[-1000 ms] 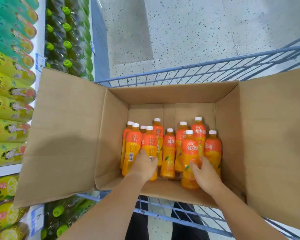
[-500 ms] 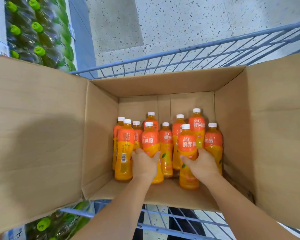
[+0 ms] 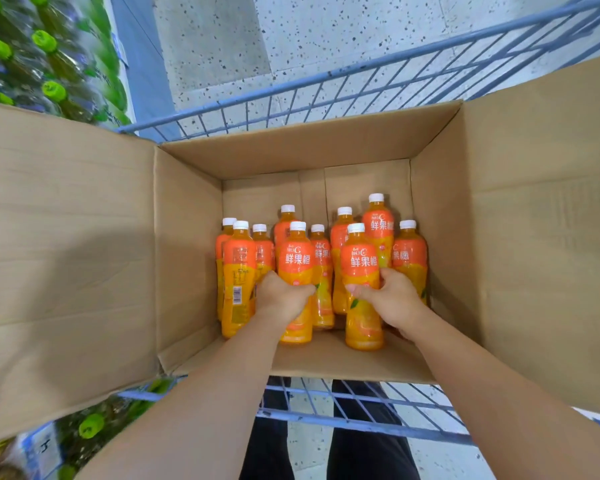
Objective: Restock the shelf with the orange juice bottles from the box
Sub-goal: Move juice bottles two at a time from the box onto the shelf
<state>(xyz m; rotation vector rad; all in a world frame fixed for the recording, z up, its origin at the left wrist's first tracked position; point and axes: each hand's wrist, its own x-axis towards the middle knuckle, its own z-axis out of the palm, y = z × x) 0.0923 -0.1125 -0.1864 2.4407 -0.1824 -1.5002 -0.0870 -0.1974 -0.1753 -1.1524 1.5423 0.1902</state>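
Inside cardboard box on wire cart | gripping front-left orange juice bottle with left hand, front-right bottle with right hand | fingers wrapped tighter than a second ago | both bottles upright, apparently unlifted | judged ready for lift-out

An open cardboard box sits in a blue wire cart, holding upright orange juice bottles. The left hand grips a first bottle at mid-body; the right hand grips a second bottle.
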